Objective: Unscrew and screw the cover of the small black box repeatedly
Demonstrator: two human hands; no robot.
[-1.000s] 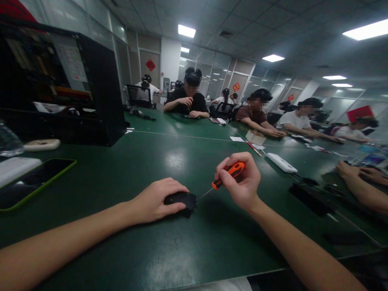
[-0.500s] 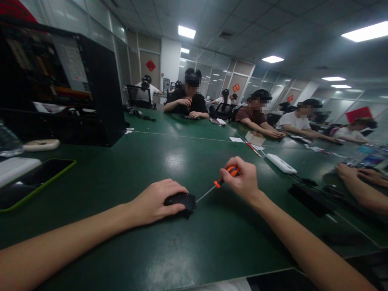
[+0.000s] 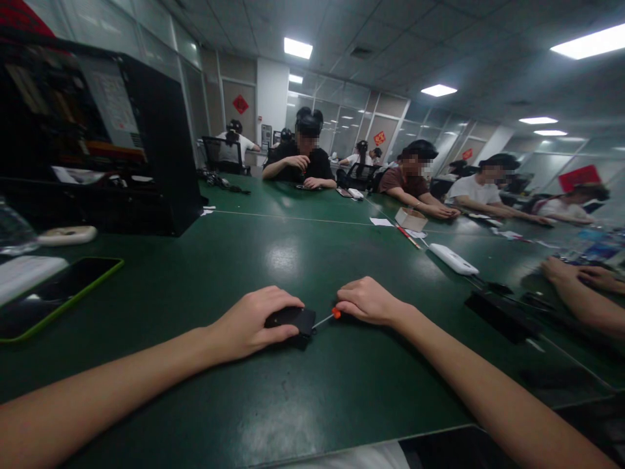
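Note:
My left hand (image 3: 251, 321) lies closed over a small black device (image 3: 293, 320) and presses it onto the green table (image 3: 273, 260). My right hand (image 3: 367, 301) rests low on the table just right of the device, its fingers wrapped round an orange-handled screwdriver (image 3: 336, 312). Only the handle's orange tip and the thin metal shaft show. The shaft points left and its tip meets the right edge of the black device.
A phone in a green case (image 3: 53, 293) lies at the left beside a white object (image 3: 27, 272). A black cabinet (image 3: 97, 137) stands behind. Another person's hands (image 3: 576, 277) rest at the right, near black parts (image 3: 498, 316) and a white power strip (image 3: 453, 259). Several seated people line the far side.
My right hand has dropped from a raised hold down onto the table, and the screwdriver now lies almost flat with most of its handle hidden. My left hand and the device stayed put.

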